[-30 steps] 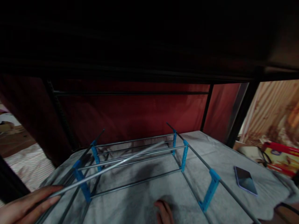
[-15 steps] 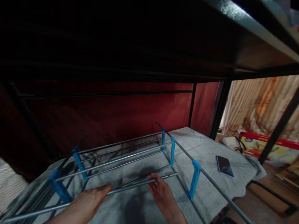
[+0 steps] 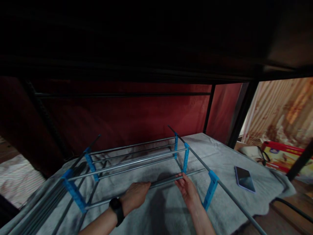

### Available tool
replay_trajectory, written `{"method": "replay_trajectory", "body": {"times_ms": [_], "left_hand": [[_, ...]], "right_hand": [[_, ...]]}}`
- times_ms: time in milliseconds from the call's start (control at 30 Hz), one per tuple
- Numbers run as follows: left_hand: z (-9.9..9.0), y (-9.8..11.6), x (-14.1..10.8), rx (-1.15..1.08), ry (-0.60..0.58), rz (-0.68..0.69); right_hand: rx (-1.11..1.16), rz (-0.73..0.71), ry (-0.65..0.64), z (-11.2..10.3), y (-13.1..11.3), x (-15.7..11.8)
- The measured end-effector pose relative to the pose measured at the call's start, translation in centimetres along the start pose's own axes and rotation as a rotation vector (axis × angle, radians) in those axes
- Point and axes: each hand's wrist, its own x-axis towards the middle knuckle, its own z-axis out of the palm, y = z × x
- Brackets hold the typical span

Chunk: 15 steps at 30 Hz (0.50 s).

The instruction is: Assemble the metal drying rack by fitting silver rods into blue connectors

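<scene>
A rack of thin grey metal tubes (image 3: 137, 161) joined by blue plastic connectors (image 3: 74, 194) lies on a grey cloth. My left hand (image 3: 137, 195), with a black watch on its wrist, is closed around the loose front metal tube (image 3: 165, 181). Gripping the same tube farther right is my right hand (image 3: 187, 189), thumb and fingers pinched on it. The tube's left end is by the front left connector, and its right part runs toward the front right blue connector (image 3: 210, 189). Whether either end sits in a socket, I cannot tell.
Several spare tubes (image 3: 41, 202) lie at the left on the cloth (image 3: 234, 160). A phone (image 3: 245, 179) rests at the right. Low overhead spans a dark frame, with a black post (image 3: 244, 114) at right. Behind is a red panel (image 3: 137, 114); a red-yellow box (image 3: 281, 156) stands beyond.
Both hands have moved right with the tube, the left hand farther, coming closer to the right one. The tube's left end no longer sticks out past the left connector. The view has shifted slightly.
</scene>
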Motion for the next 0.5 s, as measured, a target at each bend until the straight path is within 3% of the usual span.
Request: {"method": "replay_trajectory", "body": {"times_ms": [167,333,500], "left_hand": [[3.3,-1.6,1.1,0.009,0.042,-0.087],[6.0,-2.9,-1.2,0.002,0.194,-0.15],[6.7,-3.4,-2.8,-0.029,0.287,-0.131]], "right_hand": [[-0.071,0.023,0.02,-1.3,0.7,0.7],[-0.121,0.053,0.049,-3.7,1.1,1.9],[-0.179,0.071,0.021,-5.5,1.9,3.6]]}}
